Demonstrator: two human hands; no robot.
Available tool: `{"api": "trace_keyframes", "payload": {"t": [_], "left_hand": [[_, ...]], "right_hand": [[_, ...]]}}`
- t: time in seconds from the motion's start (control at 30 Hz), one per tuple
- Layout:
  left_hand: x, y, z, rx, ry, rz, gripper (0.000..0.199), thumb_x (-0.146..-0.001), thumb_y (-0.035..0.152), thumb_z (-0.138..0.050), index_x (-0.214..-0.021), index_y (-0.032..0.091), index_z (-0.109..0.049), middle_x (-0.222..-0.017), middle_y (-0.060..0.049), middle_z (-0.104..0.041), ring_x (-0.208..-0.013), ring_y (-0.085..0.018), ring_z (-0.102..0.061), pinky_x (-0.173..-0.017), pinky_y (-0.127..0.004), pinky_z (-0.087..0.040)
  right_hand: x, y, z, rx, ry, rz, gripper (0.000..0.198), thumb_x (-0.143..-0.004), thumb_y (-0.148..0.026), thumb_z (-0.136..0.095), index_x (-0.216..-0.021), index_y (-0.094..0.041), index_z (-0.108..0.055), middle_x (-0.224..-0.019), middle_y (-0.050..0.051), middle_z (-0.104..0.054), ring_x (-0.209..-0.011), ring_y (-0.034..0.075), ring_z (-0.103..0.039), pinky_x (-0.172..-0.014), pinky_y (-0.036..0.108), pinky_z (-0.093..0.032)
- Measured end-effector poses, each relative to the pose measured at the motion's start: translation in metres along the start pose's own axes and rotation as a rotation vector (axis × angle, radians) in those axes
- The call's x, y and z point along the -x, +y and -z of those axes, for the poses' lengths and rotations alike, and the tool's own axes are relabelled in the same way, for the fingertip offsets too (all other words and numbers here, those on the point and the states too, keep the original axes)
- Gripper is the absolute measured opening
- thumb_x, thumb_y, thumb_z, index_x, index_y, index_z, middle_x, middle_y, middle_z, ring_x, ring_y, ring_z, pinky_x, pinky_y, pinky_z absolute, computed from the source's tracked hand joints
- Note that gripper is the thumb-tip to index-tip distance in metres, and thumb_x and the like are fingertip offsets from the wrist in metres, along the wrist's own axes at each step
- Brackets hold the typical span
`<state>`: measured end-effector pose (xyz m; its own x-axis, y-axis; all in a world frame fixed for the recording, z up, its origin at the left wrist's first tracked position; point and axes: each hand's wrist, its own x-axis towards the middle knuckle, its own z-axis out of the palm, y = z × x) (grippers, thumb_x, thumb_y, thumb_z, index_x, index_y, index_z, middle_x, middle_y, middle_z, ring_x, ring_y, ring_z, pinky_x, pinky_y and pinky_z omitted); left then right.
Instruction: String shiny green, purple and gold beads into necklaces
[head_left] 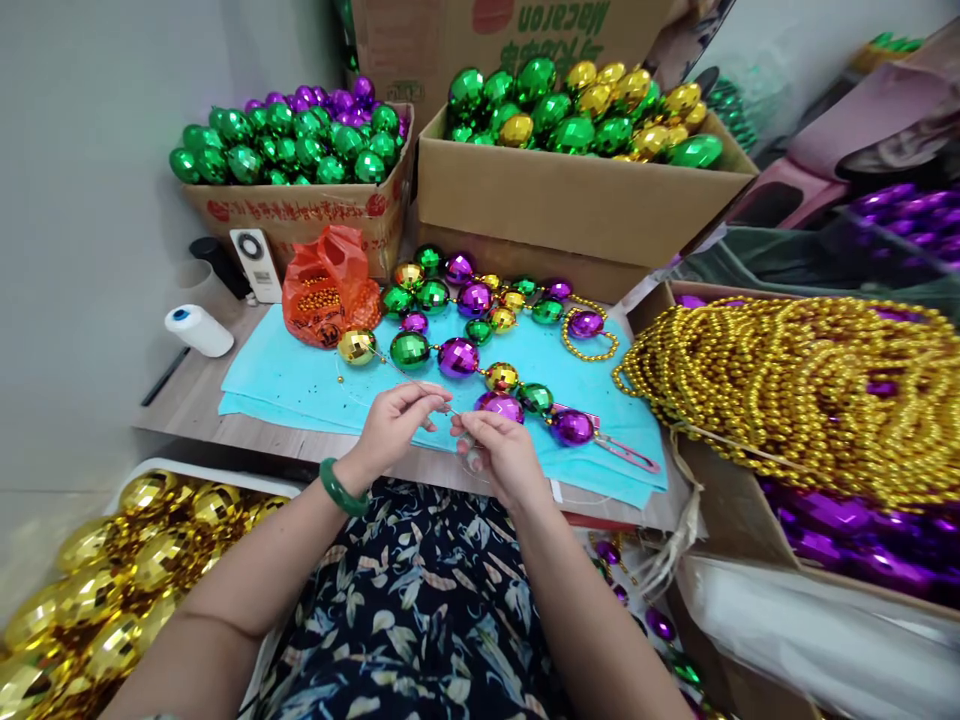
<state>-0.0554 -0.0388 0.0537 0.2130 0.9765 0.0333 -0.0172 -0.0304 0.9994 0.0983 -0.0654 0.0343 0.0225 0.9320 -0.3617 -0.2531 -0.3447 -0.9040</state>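
Observation:
Over the front edge of the table, my left hand [399,428] and my right hand [504,452] meet with fingertips pinched close together. Between them is a thin pale thread [409,380], which runs back to a large gold bead [357,347]. A needle cannot be made out. Beyond my fingers, a strand of large faceted beads, with a green bead [409,350] and a purple bead [458,357], lies on a light blue cloth [277,385]. Near my right hand are another purple bead [573,427] and a pink scissor-like tool [628,452].
A red plastic bag [330,265] of small beads stands on the cloth, left of a gold bead chain [611,350]. A white thread spool [199,330] lies at left. Bead-filled cardboard boxes [540,190] line the back. Gold bead strands [787,390] cover the right box; gold beads [161,560] fill a lower-left bin.

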Motion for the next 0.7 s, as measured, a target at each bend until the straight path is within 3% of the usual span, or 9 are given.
{"api": "trace_keyframes", "payload": {"t": [0.1,0.17,0.23,0.43,0.5,0.6,0.63,0.7], "left_hand": [[-0.003,0.002,0.001,0.025,0.047,0.068,0.026,-0.078,0.038,-0.063,-0.082,0.013,-0.070,-0.085,-0.007,-0.068,-0.076,-0.017,-0.066,-0.053,-0.022,-0.052],[-0.005,0.002,0.002,0.004,0.090,0.070,0.026,-0.076,0.038,-0.064,-0.078,0.014,-0.070,-0.083,-0.007,-0.067,-0.076,-0.016,-0.064,-0.051,-0.020,-0.051],[-0.006,0.002,0.004,-0.020,0.112,0.064,0.025,-0.076,0.039,-0.065,-0.077,0.014,-0.070,-0.082,-0.006,-0.067,-0.075,-0.015,-0.062,-0.050,-0.019,-0.050],[-0.007,0.007,0.004,-0.023,0.095,0.039,0.024,-0.078,0.038,-0.063,-0.077,0.015,-0.070,-0.086,-0.007,-0.066,-0.078,-0.015,-0.060,-0.051,-0.018,-0.050],[-0.007,0.004,0.001,0.046,0.062,0.071,0.025,-0.078,0.038,-0.063,-0.088,0.017,-0.070,-0.096,-0.008,-0.065,-0.084,-0.016,-0.060,-0.053,-0.020,-0.051],[-0.008,-0.009,-0.005,0.192,-0.130,0.201,0.047,-0.075,0.039,-0.067,-0.119,0.024,-0.059,-0.109,-0.008,-0.062,-0.087,-0.018,-0.061,-0.056,-0.023,-0.052],[-0.010,-0.015,-0.006,0.214,-0.225,0.254,0.053,-0.074,0.039,-0.068,-0.124,0.025,-0.056,-0.104,-0.008,-0.064,-0.082,-0.016,-0.061,-0.056,-0.023,-0.050],[-0.014,-0.027,-0.006,0.178,-0.373,0.329,0.046,-0.075,0.039,-0.068,-0.116,0.019,-0.061,-0.081,-0.004,-0.064,-0.065,-0.012,-0.057,-0.053,-0.022,-0.046]], "right_hand": [[-0.003,0.005,0.004,0.278,0.160,0.332,0.030,-0.072,-0.043,-0.065,-0.084,-0.016,-0.071,-0.089,0.010,-0.069,-0.079,0.020,-0.063,-0.054,0.027,-0.047],[-0.004,0.005,0.008,0.424,0.294,0.559,0.022,-0.076,-0.037,-0.062,-0.082,-0.017,-0.071,-0.093,0.010,-0.068,-0.091,0.022,-0.062,-0.072,0.033,-0.051],[-0.004,0.005,0.008,0.469,0.318,0.648,0.017,-0.078,-0.032,-0.060,-0.081,-0.019,-0.070,-0.091,0.009,-0.068,-0.091,0.021,-0.062,-0.077,0.034,-0.050],[-0.006,0.013,0.000,0.371,0.093,0.524,0.013,-0.075,-0.029,-0.064,-0.078,-0.019,-0.071,-0.080,0.006,-0.069,-0.074,0.018,-0.062,-0.063,0.029,-0.048],[-0.009,0.016,-0.002,0.310,0.086,0.445,0.013,-0.074,-0.030,-0.065,-0.075,-0.018,-0.070,-0.075,0.005,-0.067,-0.067,0.016,-0.059,-0.056,0.026,-0.045],[-0.013,0.013,-0.003,0.192,0.130,0.366,0.016,-0.070,-0.032,-0.068,-0.073,-0.017,-0.069,-0.085,0.006,-0.067,-0.058,0.011,-0.053,-0.044,0.022,-0.037],[-0.013,0.011,-0.003,0.138,0.142,0.345,0.018,-0.069,-0.034,-0.070,-0.072,-0.016,-0.069,-0.090,0.007,-0.066,-0.055,0.009,-0.050,-0.041,0.021,-0.034],[-0.014,0.004,-0.004,0.020,0.138,0.277,0.021,-0.066,-0.035,-0.073,-0.073,-0.016,-0.068,-0.093,0.007,-0.066,-0.048,0.006,-0.044,-0.036,0.019,-0.027]]}}
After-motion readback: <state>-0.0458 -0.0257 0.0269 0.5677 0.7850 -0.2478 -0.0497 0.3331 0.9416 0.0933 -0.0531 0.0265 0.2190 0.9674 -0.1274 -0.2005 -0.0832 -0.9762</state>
